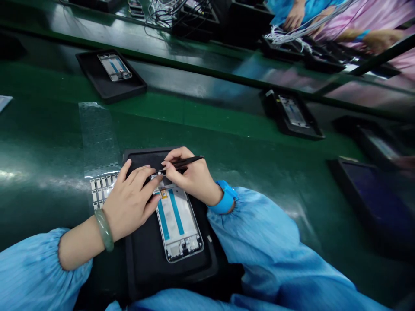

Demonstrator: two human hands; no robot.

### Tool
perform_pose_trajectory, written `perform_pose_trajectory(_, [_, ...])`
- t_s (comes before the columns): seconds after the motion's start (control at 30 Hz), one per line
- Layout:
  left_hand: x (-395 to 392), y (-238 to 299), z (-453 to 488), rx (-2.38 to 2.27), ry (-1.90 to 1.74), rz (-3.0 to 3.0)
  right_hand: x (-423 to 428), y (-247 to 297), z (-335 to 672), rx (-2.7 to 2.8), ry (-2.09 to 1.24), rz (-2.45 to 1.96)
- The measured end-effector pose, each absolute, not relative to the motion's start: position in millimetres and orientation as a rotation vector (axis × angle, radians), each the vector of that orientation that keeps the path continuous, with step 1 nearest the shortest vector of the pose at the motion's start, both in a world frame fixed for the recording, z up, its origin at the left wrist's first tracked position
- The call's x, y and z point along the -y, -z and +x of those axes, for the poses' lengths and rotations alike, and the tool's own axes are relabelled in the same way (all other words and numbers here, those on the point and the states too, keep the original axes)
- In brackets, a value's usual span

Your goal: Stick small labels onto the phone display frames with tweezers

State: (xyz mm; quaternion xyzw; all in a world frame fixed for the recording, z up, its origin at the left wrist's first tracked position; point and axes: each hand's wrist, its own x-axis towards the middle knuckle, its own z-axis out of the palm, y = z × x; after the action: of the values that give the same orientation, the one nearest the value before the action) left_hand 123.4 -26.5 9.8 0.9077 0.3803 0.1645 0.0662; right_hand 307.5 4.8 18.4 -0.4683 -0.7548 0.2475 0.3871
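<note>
Several small white pcs. (100, 195) sit in rows at the near end of a clear sheet (99, 134), left side of my feed; the upper rows look bare, so I'd judge part of it used up, tho my left hand hides some. Just beyond the sheet, a far tray (97, 84) holds a second phone frame (115, 67). Moving R, my left hand (129, 201) is spread, gripping nothing I can make out, fingertips at the upper end of the main phone frame (173, 223). That frame lies flat in the near tray (142, 252), btwn sheet and right sleeve (269, 216), w/ two blue strips (177, 211) along its back and a small gold-brown pc. (164, 194) close to my fingers. My right hand (192, 176) is closed pen-style around a black tool (191, 160), prob. tweezers, tip down at that same end; the hands nearly meet there. Progress AFAICT: strips and gold-brown pc. are on, upper end is prob. mid-step; fingers block the exact spot, so can't call it finished. That end seems to be what's left on this unit. Farther R, a third phone frame (293, 111) lies in its own tray (306, 133), stage unclear; above, a co-worker's hand (295, 16) is near white cables (280, 36). Far-R dark tray (339, 183) is too blurred to read.
</note>
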Motion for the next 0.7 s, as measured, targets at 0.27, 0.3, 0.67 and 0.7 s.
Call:
perform_pose_trajectory(0.27, [26.9,-9.9,124.0,-1.148,-0.482,2.746,-4.2,-16.4,309.1,1.972,-0.562,-1.154])
perform_pose_trajectory(0.3, [27.1,-10.1,124.0,-1.149,-0.485,2.744,-3.9,-16.0,308.9,1.99,-0.547,-1.143])
perform_pose_trajectory(0.67, [26.4,-9.1,122.1,-1.161,-0.463,2.752,-7.0,-14.6,308.2,2.121,-0.49,-1.082])
perform_pose_trajectory(0.7, [26.3,-8.7,121.9,-1.161,-0.461,2.752,-7.5,-12.9,309.2,2.067,-0.527,-1.089])
